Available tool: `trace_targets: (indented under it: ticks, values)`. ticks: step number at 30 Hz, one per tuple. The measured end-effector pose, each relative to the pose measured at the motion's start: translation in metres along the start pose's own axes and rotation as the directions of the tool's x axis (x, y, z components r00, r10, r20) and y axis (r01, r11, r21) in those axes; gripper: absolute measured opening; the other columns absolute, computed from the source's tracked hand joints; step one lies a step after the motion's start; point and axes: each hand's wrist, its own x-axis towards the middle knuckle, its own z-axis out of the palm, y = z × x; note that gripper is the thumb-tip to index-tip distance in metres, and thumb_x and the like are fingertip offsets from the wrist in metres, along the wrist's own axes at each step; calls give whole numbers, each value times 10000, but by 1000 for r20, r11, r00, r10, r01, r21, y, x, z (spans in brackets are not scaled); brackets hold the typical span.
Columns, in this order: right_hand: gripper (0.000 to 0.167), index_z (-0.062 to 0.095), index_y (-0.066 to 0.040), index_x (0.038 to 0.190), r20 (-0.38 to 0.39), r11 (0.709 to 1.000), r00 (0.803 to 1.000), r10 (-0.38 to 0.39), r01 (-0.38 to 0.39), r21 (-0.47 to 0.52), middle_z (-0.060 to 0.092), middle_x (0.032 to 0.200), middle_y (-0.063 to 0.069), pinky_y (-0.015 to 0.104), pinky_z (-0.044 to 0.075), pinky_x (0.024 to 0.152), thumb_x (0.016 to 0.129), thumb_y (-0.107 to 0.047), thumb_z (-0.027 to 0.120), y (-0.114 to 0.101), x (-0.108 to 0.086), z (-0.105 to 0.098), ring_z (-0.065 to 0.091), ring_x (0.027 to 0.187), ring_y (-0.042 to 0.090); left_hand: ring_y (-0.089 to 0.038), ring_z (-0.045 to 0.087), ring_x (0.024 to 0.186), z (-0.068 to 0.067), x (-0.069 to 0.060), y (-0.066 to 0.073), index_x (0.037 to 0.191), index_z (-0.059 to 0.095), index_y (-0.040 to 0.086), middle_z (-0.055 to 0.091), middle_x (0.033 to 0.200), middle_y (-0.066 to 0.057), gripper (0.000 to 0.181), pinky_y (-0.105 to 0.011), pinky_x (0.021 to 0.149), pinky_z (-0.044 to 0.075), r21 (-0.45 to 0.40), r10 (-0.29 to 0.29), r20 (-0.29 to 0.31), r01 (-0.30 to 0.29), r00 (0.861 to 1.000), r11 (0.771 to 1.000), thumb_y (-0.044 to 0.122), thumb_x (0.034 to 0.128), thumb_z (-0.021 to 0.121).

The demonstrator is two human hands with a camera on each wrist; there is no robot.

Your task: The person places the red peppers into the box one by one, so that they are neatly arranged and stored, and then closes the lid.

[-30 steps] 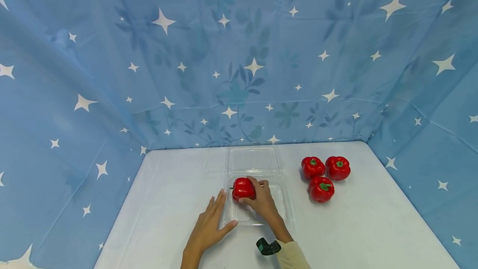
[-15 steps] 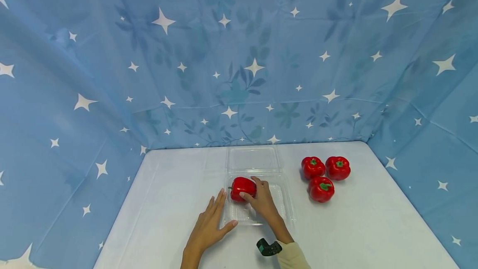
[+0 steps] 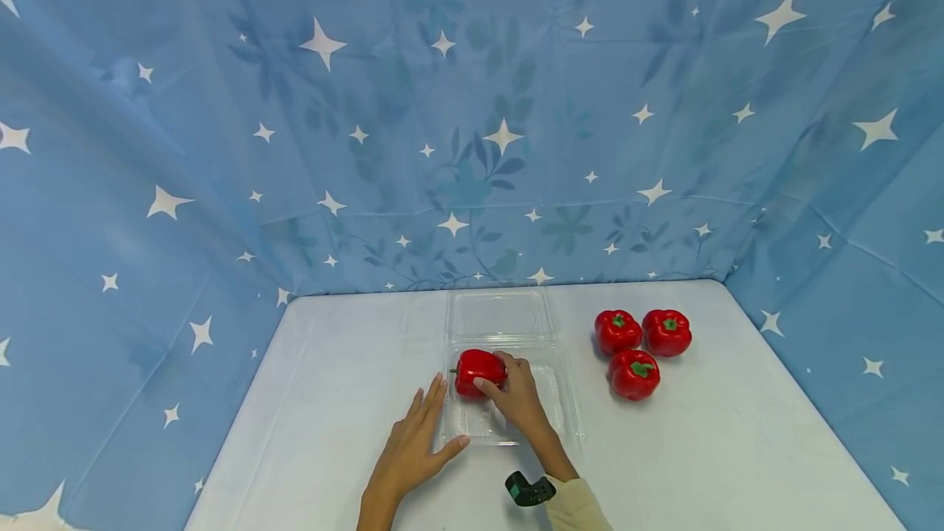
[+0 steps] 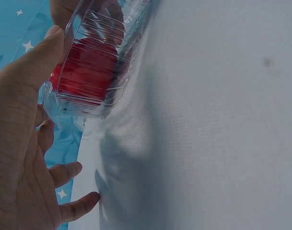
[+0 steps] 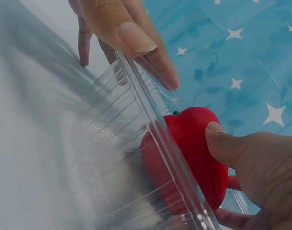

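Note:
A red bell pepper (image 3: 478, 373) lies on its side in the left part of a clear plastic clamshell box (image 3: 546, 392), its green stem toward the left wall. My right hand (image 3: 519, 396) grips its right end, thumb on the near side, as the right wrist view shows on the pepper (image 5: 196, 153). At the box's left side, my left hand (image 3: 413, 441) spreads with straight fingers. Its thumb touches the near rim in the left wrist view, where ribbed walls of the box (image 4: 95, 62) stand before the pepper.
Three more red bell peppers, one at the back left (image 3: 618, 331), one at the back right (image 3: 667, 332) and one in front (image 3: 634, 374), stand together right of the box. Its lid (image 3: 500, 314) lies folded back on the white table (image 3: 332, 367). Blue starry cloth (image 3: 472, 105) hangs behind.
The pepper in my right hand has shifted slightly left and settled against the box's left side, turning a little. My left hand has stayed in place.

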Motion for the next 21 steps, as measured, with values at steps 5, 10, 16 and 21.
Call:
trace_targets:
  ticks: [5, 10, 16, 21]
  values:
    - [626, 513, 41, 1340, -4, 1000, 1000, -3, 3, 11, 543, 1167, 262, 498, 573, 872, 849, -264, 752, 0, 0, 0, 617, 1016, 363, -419, 344, 1429, 0, 0, 0, 1566, 227, 258, 204, 1637, 55, 901, -772, 898, 407, 3, 4, 1, -4, 1000, 1000, 668, 838, 565]
    - [631, 507, 43, 1343, 6, 1000, 1000, 1, -1, 22, 539, 1168, 264, 499, 573, 872, 846, -258, 755, -1, 0, -1, 617, 1024, 371, -429, 352, 1421, 1, 0, 0, 1565, 233, 248, 211, 1636, 48, 900, -756, 895, 425, 2, 11, -2, -11, 1000, 1000, 670, 840, 560]
    - [633, 501, 42, 1343, 22, 1000, 1000, 0, 0, 27, 536, 1171, 269, 503, 570, 879, 850, -269, 748, 1, 0, -1, 616, 1026, 367, -426, 339, 1429, 1, 0, 0, 1567, 224, 254, 209, 1635, 46, 904, -757, 903, 419, -2, -3, 12, 3, 1000, 1000, 665, 838, 565]
    - [643, 493, 50, 1345, 25, 1000, 1000, -7, 6, 26, 538, 1161, 270, 505, 571, 876, 852, -278, 743, 2, 0, -2, 610, 1010, 355, -420, 329, 1436, 0, 1, 0, 1569, 213, 261, 195, 1637, 55, 910, -753, 919, 414, 2, -16, 20, 15, 1000, 1000, 675, 836, 558]
